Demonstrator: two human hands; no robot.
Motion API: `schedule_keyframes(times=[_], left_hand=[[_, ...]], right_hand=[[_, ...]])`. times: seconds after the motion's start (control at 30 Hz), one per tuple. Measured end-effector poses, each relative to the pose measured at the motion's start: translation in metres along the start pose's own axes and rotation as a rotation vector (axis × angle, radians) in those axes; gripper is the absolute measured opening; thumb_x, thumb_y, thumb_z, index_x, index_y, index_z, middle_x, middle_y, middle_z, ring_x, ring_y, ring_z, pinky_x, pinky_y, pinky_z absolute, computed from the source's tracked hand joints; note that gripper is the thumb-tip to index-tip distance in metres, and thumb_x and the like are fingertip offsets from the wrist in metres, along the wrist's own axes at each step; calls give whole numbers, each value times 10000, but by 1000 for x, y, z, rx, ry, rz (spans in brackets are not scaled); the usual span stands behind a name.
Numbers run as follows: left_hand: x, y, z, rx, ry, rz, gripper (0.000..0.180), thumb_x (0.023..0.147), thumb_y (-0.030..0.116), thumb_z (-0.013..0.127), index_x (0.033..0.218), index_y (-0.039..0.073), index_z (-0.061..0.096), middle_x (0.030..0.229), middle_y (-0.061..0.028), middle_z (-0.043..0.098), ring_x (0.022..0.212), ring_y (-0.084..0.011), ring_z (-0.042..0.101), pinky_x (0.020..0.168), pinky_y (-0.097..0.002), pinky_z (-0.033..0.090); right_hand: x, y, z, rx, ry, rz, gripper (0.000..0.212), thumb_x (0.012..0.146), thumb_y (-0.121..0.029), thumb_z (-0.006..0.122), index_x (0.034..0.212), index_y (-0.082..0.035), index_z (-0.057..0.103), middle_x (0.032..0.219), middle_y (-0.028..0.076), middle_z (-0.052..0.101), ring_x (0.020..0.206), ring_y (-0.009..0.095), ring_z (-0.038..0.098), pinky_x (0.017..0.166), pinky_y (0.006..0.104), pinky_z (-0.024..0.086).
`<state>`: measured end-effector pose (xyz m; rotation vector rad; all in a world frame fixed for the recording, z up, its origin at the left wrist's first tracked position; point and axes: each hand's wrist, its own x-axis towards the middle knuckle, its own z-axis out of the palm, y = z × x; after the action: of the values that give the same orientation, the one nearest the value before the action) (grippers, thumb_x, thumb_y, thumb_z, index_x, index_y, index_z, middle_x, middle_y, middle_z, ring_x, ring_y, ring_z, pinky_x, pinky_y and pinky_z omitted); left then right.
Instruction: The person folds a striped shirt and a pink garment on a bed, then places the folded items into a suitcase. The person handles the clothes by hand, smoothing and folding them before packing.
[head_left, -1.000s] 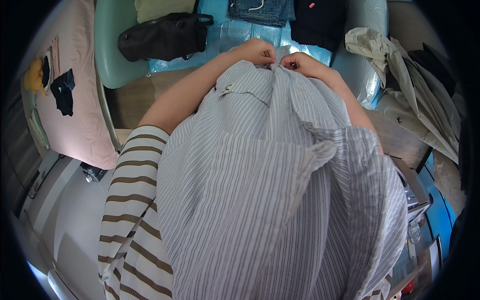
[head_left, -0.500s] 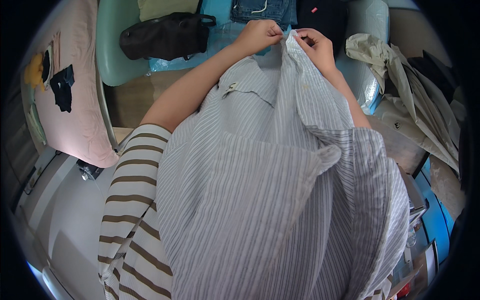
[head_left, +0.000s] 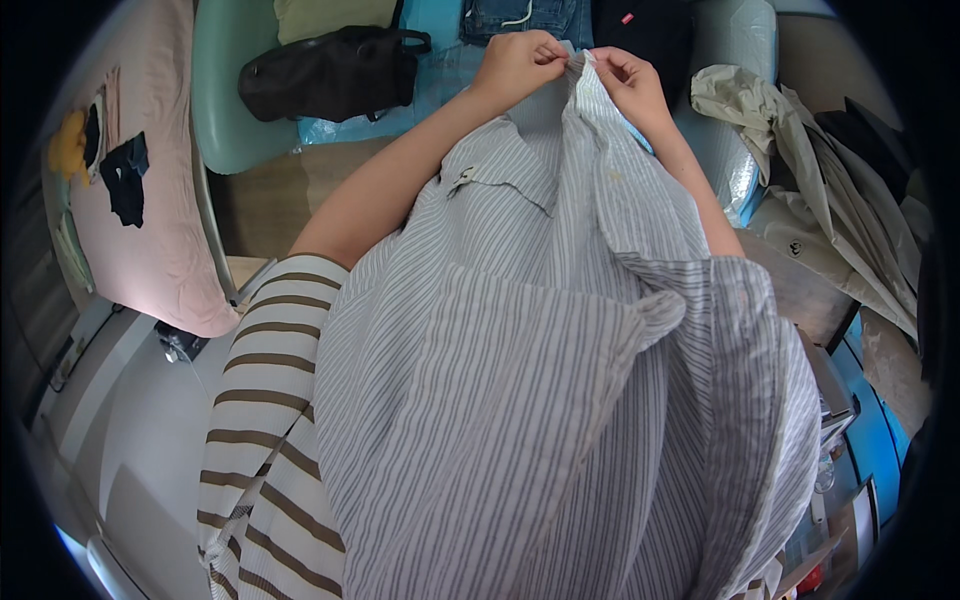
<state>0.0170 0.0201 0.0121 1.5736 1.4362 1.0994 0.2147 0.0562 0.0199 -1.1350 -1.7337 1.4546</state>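
Note:
A white shirt with thin grey stripes drapes over my lap and arms, with a cuff-like sleeve end hanging at the right. Both my hands are at its far edge, close together. My left hand pinches the cloth between thumb and fingers. Just right of it, my right hand grips the same edge, where the fabric rises to a point. A small tag shows on the shirt, left of the raised fold. What lies under the shirt is hidden.
A black bag and folded denim lie on a blue sheet beyond my hands, beside a black garment. At the left stands a pink-covered bed with small clothes. Beige clothing hangs at the right.
Both hands have risen slightly away from me, drawing the pinched edge of the shirt with them. My left forearm has shifted a little to the right.

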Motion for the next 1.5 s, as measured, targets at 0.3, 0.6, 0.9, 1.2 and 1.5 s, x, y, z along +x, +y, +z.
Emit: schedule_keyframes(times=[0.3, 0.6, 0.9, 1.2, 1.5], left_hand=[[-8, 17, -7, 92, -88, 89, 177, 753, 150, 696, 899, 49, 701, 824, -80, 703, 751, -178, 689, 691, -270, 536], [-12, 18, -12, 126, -167, 79, 146, 795, 137, 699, 895, 31, 702, 802, -71, 703, 726, -147, 674, 679, -258, 524], [-15, 22, -10, 22, -197, -83, 194, 813, 125, 685, 967, 9, 707, 841, -98, 712, 752, -136, 673, 684, -250, 527], [-13, 14, -15, -194, -324, -217, 159, 800, 120, 701, 891, -10, 700, 838, -96, 703, 745, -130, 664, 674, -239, 522], [-17, 12, -6, -250, -137, -188, 159, 765, 99, 705, 869, -20, 694, 827, -101, 703, 735, -128, 667, 668, -234, 527]], right_hand=[[-8, -15, -1, -16, -68, 52, 141, 847, -128, 662, 938, -27, 701, 691, -4, 645, 574, 30, 559, 503, 179, 448], [-14, -15, 0, -75, -58, 64, 228, 811, -201, 728, 950, -21, 705, 710, 26, 667, 581, 56, 606, 523, 189, 494], [-14, -15, 2, -235, -57, 93, 258, 770, -207, 749, 918, 0, 710, 726, 83, 689, 615, 111, 642, 594, 232, 512], [-20, -35, 9, -394, -82, -77, 229, 761, -183, 749, 920, -22, 713, 810, 129, 689, 682, 189, 677, 646, 272, 545], [-23, -32, 10, -289, -43, 77, 254, 777, -171, 735, 974, -15, 697, 853, 119, 698, 712, 170, 679, 661, 263, 537]])
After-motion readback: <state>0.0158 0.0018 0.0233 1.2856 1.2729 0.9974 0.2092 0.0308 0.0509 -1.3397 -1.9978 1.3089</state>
